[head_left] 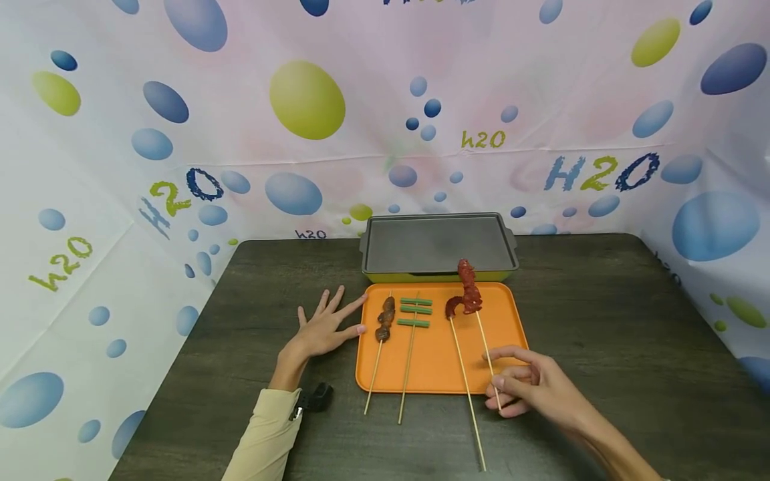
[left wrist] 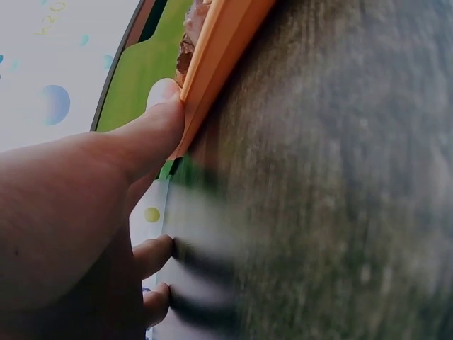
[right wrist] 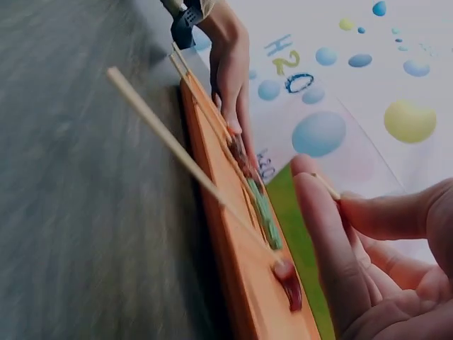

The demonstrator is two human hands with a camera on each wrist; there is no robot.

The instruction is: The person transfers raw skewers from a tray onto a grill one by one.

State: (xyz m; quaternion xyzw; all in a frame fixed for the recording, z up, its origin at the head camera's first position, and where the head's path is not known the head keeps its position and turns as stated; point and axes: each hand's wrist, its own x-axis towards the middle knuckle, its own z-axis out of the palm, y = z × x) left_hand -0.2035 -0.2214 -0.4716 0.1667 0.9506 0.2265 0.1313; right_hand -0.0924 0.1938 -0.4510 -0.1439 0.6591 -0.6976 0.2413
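Note:
My right hand (head_left: 535, 387) pinches the lower stick of a skewer of reddish meat (head_left: 470, 294). The meat end is over the orange tray's (head_left: 442, 361) far right part. In the right wrist view the stick's end (right wrist: 325, 185) shows between thumb and fingertips. Just left of it, a skewer with a dark red curled piece (head_left: 455, 307) lies on the tray, its stick jutting past the near edge. My left hand (head_left: 325, 329) is spread at the tray's left edge, thumb (left wrist: 166, 106) touching the rim. A brown meat skewer (head_left: 385, 321) and a green-stick skewer (head_left: 415, 323) lie nearby.
Behind the tray stands a rectangular grill pan (head_left: 439, 244) with a dark flat top and a yellow-green side. Everything is on a dark wood-grain table (head_left: 601, 321). A patterned cloth (head_left: 373, 87) hangs behind and at the sides.

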